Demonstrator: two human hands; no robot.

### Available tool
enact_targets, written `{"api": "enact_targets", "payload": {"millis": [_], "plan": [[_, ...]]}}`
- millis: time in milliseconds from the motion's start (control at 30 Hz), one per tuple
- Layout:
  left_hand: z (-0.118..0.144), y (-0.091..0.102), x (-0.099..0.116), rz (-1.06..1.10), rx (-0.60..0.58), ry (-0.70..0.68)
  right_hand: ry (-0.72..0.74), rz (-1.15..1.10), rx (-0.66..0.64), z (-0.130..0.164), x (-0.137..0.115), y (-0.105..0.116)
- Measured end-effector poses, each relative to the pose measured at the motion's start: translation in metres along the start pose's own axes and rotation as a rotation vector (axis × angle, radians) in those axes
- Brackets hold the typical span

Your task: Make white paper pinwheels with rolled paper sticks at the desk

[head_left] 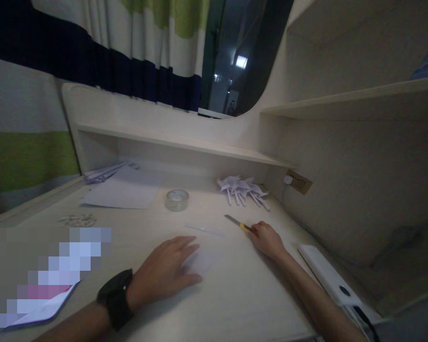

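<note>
Gripping a yellow utility knife [243,227] in the right hand [267,241], right of the frame's centre, fingers closed around the handle and bare blade aimed toward the upper left. Holding the left hand [169,266] low at centre, thumb and fingers spread wide around a filmy piece [199,262]; too blurred to tell whether gripped or merely covered. Between blade and left fingertips, near the middle, a thin pale strip [204,230].

Chief danger, by judgement: a nicked left finger, from sweeping the blade down and leftward toward so open a hand. Also possible: a snapped blade, from pressing sideways with so much length exposed; a scored tabletop [242,294], from cutting straight onto it; a skidding strip, for lack of a steadying finger; torn paper pinwheels [237,184] at centre right, from a careless forward swing.
</note>
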State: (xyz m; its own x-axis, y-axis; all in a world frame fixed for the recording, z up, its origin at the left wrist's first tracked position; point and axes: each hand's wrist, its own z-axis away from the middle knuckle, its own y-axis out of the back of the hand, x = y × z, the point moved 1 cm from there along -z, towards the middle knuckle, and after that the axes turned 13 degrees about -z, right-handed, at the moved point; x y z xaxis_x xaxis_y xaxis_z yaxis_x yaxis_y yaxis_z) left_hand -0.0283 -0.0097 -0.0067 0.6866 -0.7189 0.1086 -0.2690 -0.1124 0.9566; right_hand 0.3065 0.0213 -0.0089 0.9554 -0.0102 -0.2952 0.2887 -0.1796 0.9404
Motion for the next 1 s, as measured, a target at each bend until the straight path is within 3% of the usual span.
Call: {"api": "enact_targets", "payload": {"millis": [233,433,733,1000], "plan": [[0.015,-0.003,0.011,-0.046,-0.041,0.008,0.017,-0.096,0.065,0.011,0.001,0.006],[0.014,-0.007,0.008,-0.058,-0.012,-0.007,0.192,-0.357,-0.034,0.060,-0.009,0.025],[0.015,-0.013,0.006,-0.130,0.052,-0.066,0.386,-0.300,-0.262,0.114,-0.027,0.038],[0.013,-0.010,0.008,-0.166,0.077,-0.116,0.525,-0.148,-0.286,0.112,-0.041,0.035]]}}
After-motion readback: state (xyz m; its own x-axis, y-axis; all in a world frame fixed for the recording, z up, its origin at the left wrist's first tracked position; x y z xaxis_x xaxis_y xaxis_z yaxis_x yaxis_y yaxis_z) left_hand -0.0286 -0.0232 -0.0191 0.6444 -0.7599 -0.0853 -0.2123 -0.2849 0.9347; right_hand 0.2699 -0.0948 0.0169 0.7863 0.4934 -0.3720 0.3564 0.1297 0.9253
